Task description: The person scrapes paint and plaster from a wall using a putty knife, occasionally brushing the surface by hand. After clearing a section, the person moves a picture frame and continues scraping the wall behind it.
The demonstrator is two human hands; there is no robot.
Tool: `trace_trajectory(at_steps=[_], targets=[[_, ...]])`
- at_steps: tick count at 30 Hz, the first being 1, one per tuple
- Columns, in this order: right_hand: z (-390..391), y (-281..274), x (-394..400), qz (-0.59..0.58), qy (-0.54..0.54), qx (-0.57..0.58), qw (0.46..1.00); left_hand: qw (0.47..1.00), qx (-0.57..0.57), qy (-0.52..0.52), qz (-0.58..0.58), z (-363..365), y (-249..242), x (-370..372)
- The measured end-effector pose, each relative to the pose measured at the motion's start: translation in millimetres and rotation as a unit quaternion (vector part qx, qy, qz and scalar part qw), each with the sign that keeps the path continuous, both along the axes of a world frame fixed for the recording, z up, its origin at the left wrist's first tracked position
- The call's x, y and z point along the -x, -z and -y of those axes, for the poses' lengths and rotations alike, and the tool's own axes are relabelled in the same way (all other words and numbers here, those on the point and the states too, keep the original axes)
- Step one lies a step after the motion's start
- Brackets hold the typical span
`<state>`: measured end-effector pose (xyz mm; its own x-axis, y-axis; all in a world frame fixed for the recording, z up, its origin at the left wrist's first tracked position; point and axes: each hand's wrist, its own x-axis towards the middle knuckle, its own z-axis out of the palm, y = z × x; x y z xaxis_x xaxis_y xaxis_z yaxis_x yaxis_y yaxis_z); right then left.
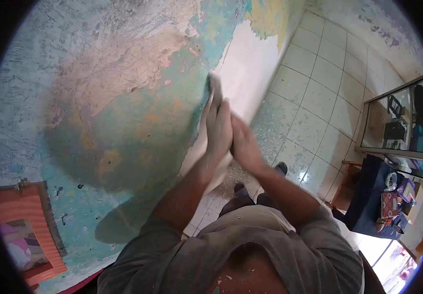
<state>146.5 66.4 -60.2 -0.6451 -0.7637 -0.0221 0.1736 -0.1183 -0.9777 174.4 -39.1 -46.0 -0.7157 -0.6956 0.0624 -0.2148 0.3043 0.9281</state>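
Both hands are close together in front of the peeling wall [138, 103]. My left hand [217, 130] is closed, its fingers stretched along what looks like a scraper [215, 81], a narrow grey tool blurred by motion. The tool's tip is at the wall, near the edge between green paint and a bare white patch [250, 63]. My right hand [245, 147] is closed just beside and below the left, apparently around the lower end of the same tool. The handle is hidden between the hands.
Paint flakes lie on the tiled floor [314, 93] along the wall's foot. An orange-framed opening [32, 215] is low on the left. At right stand a glass cabinet [397, 117] and a dark-covered table [363, 201] with boxes on it. My feet are below my hands.
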Motion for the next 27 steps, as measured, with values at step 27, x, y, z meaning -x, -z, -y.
trace_trajectory(at_steps=[27], targets=[[-13,9,-24,0.108,-0.03,0.072,0.991,0.998,-0.054,-0.016,0.026,-17,-24,-22]])
